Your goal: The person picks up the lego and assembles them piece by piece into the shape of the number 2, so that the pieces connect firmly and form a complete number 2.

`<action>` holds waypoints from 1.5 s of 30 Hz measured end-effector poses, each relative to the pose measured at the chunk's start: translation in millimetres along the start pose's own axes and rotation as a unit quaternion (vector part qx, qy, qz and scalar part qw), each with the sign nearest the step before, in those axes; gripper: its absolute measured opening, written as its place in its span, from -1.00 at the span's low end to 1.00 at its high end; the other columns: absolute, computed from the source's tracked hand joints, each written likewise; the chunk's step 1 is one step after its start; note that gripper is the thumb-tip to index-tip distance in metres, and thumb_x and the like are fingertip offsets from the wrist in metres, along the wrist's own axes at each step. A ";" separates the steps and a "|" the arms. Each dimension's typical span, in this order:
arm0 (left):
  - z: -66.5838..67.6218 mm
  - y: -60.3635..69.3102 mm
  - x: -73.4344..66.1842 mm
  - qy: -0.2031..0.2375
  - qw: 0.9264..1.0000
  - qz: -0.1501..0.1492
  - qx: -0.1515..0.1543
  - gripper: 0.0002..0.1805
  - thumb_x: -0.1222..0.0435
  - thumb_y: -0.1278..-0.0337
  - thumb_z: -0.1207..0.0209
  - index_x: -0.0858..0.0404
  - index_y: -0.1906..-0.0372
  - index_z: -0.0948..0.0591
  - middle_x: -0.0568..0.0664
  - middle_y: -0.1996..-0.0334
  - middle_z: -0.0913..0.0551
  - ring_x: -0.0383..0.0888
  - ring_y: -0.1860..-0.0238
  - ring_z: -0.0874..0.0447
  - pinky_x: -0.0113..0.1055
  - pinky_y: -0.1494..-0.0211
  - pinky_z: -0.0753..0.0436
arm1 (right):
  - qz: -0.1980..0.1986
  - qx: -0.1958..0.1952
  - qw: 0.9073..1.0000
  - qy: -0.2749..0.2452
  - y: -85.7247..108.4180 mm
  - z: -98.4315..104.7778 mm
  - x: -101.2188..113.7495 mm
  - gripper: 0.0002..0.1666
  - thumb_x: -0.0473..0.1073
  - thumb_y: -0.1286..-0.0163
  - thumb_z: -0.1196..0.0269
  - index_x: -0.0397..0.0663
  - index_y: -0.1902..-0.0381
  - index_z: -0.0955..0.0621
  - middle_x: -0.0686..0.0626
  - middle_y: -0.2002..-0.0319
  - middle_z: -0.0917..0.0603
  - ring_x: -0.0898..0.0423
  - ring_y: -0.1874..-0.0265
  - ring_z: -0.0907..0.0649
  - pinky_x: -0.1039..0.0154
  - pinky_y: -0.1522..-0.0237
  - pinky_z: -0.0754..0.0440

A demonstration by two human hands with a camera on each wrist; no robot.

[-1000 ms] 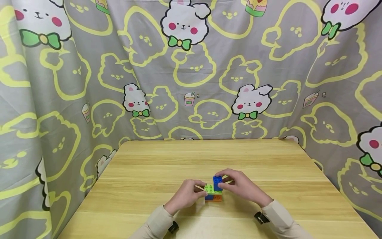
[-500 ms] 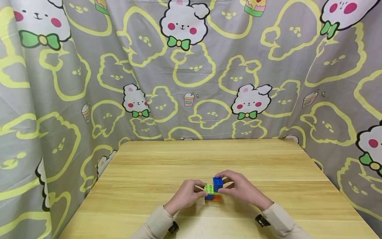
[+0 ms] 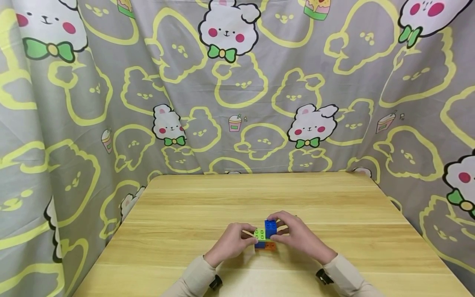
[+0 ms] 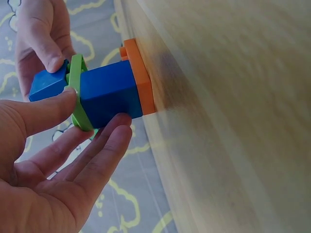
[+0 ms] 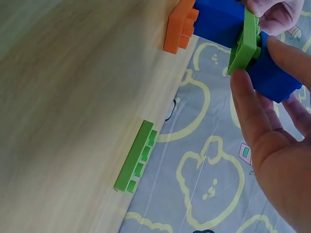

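A toy brick stack stands near the table's middle. Its base is an orange plate [image 3: 270, 246] with a blue brick [image 4: 111, 92] on its left part. Across that brick lies a light green plate [image 3: 259, 234], overhanging to the right. My left hand [image 3: 234, 241] pinches the green plate, its other fingers along the lower blue brick. At the overhanging end, my right hand [image 3: 298, 234] grips a second blue brick [image 3: 271, 228] between thumb and fingers. That brick looks slightly tilted on the plate, and green studs show between them in the left wrist view.
Another green plate [image 5: 136, 158] lies apart on the wooden table [image 3: 178, 206], studs up, in the right wrist view; my right hand mostly hides it from the head view. A patterned curtain [image 3: 237, 90] hangs round the table's back and sides.
My right thumb has slid down the upper blue brick, baring more of its front. That brick has turned slightly at the plate's right end. My left hand has stayed put.
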State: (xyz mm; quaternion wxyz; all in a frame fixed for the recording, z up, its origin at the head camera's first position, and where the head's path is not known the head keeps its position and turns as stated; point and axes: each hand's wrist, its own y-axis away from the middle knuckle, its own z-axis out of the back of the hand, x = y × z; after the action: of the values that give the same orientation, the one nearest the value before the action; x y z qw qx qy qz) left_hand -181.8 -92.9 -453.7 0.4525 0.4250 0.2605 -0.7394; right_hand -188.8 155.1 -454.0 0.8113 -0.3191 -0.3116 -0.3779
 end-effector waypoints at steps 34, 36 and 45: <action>0.2 0.1 0.5 -0.011 1.000 -0.002 -0.005 -0.66 0.35 -0.28 -0.35 0.38 -0.11 -0.70 0.20 -0.05 -0.74 -0.02 0.14 -0.83 -0.28 0.14 -0.78 | -0.002 0.011 1.000 -0.026 3.5 0.4 -0.5 -0.62 -0.15 -0.40 -0.39 0.20 -0.14 -0.60 0.04 -0.06 -0.73 0.01 -0.02 -0.74 0.18 -0.02 -0.75; 0.1 0.3 0.5 -0.011 1.000 -0.001 -0.006 -0.66 0.35 -0.27 -0.36 0.38 -0.11 -0.70 0.20 -0.04 -0.74 -0.02 0.14 -0.82 -0.28 0.14 -0.78 | -0.007 0.010 1.000 -0.023 3.0 0.1 -0.4 -0.63 -0.12 -0.42 -0.37 0.18 -0.15 -0.59 0.03 -0.05 -0.74 0.02 0.00 -0.75 0.18 -0.01 -0.75; -0.2 0.5 0.4 -0.008 1.000 -0.002 -0.005 -0.66 0.35 -0.27 -0.36 0.38 -0.10 -0.70 0.19 -0.04 -0.74 -0.04 0.15 -0.82 -0.28 0.14 -0.78 | -0.024 0.007 0.999 -0.034 2.5 -0.6 -0.8 -0.63 -0.07 -0.42 -0.37 0.12 -0.14 -0.59 -0.06 -0.09 -0.73 -0.01 0.01 -0.77 0.22 0.05 -0.76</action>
State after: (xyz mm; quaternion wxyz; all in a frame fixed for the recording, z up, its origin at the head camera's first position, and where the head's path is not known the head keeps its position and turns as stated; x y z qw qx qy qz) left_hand -181.4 -93.2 -454.2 0.4553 0.4167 0.2615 -0.7421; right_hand -187.0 156.3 -455.6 0.7931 -0.3181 -0.3491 -0.3845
